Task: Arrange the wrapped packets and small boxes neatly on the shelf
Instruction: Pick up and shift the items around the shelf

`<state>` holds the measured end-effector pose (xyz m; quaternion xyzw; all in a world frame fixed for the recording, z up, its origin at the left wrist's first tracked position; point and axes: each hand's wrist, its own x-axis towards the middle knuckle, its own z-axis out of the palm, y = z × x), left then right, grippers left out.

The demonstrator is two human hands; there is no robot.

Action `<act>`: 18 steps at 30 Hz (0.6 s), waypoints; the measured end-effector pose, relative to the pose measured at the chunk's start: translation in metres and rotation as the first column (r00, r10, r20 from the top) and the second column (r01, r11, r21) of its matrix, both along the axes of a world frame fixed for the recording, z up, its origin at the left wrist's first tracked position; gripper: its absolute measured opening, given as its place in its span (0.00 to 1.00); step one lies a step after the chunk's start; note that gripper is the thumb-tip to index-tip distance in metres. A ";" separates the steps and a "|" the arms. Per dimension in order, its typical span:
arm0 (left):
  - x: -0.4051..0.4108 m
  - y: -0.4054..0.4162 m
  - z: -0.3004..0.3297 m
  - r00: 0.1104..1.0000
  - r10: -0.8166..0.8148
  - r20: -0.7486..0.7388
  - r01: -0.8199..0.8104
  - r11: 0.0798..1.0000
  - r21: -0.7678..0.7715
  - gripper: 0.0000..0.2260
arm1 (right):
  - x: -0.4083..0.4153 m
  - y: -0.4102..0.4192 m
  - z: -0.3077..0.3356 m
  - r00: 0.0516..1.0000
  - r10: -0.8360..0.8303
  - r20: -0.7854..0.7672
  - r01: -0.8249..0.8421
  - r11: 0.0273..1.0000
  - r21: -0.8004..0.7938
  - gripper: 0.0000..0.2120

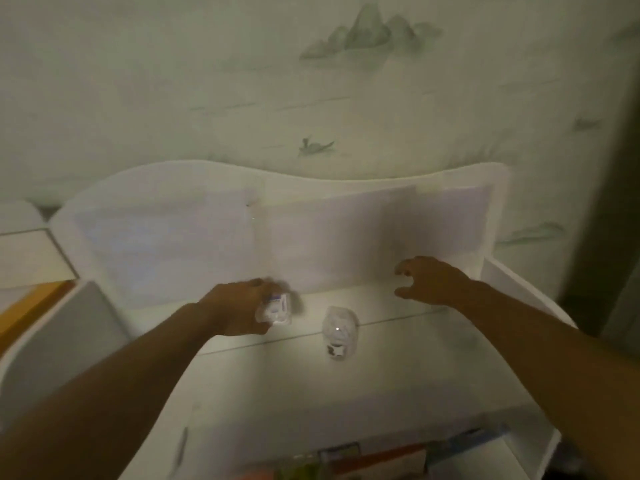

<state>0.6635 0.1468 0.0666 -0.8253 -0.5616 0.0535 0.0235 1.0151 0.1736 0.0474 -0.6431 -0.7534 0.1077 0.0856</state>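
Observation:
A white shelf top [398,368] with a wavy raised back panel fills the middle of the view. My left hand [242,306] grips a small clear-wrapped packet [275,310] with blue print, just above the shelf at its middle left; the hand is blurred. A second wrapped white packet [339,332] lies on the shelf a little to the right, untouched. My right hand [429,280] hovers over the back right of the shelf with fingers loosely curled and nothing in it.
Raised white side walls [512,275] bound the shelf left and right. A lower level at the bottom edge holds colourful boxes [398,455]. A painted wall stands behind. An orange-edged surface [31,306] lies at the left.

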 end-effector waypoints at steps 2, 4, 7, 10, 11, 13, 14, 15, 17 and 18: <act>-0.028 -0.005 -0.008 0.997 0.072 -0.025 -0.072 0.997 -0.020 0.31 | -0.031 0.003 0.004 0.997 0.072 -0.013 -0.072 0.997 0.029 0.21; -0.054 -0.007 -0.018 0.988 0.151 0.022 -0.150 0.988 -0.039 0.31 | -0.062 0.004 0.005 0.991 0.133 -0.019 -0.132 0.990 0.056 0.18; -0.090 -0.014 -0.041 0.977 0.211 0.012 -0.209 0.975 -0.075 0.30 | -0.108 0.003 0.004 0.977 0.213 -0.015 -0.212 0.975 0.066 0.18; -0.123 -0.020 -0.070 0.968 0.238 -0.078 -0.243 0.968 -0.056 0.28 | -0.148 0.000 -0.002 0.959 0.284 0.008 -0.284 0.957 0.066 0.17; -0.132 -0.022 -0.080 0.962 0.257 -0.098 -0.262 0.964 -0.047 0.27 | -0.159 -0.001 -0.005 0.951 0.307 0.025 -0.308 0.949 0.059 0.17; -0.144 -0.026 -0.100 0.953 0.284 -0.109 -0.290 0.956 -0.051 0.26 | -0.179 -0.003 -0.009 0.936 0.345 0.069 -0.349 0.936 0.047 0.17; -0.148 -0.027 -0.109 0.951 0.291 -0.103 -0.298 0.953 -0.060 0.26 | -0.188 -0.003 -0.011 0.930 0.358 0.081 -0.362 0.931 0.048 0.18; -0.151 -0.028 -0.115 0.950 0.298 -0.092 -0.305 0.950 -0.071 0.26 | -0.195 -0.003 -0.013 0.928 0.362 0.084 -0.367 0.929 0.047 0.18; -0.156 -0.027 -0.123 0.949 0.307 -0.068 -0.313 0.946 -0.088 0.26 | -0.205 -0.004 -0.016 0.928 0.365 0.083 -0.369 0.929 0.042 0.19; -0.157 -0.026 -0.125 0.949 0.309 -0.057 -0.313 0.945 -0.095 0.26 | -0.209 -0.004 -0.019 0.926 0.367 0.084 -0.371 0.928 0.036 0.19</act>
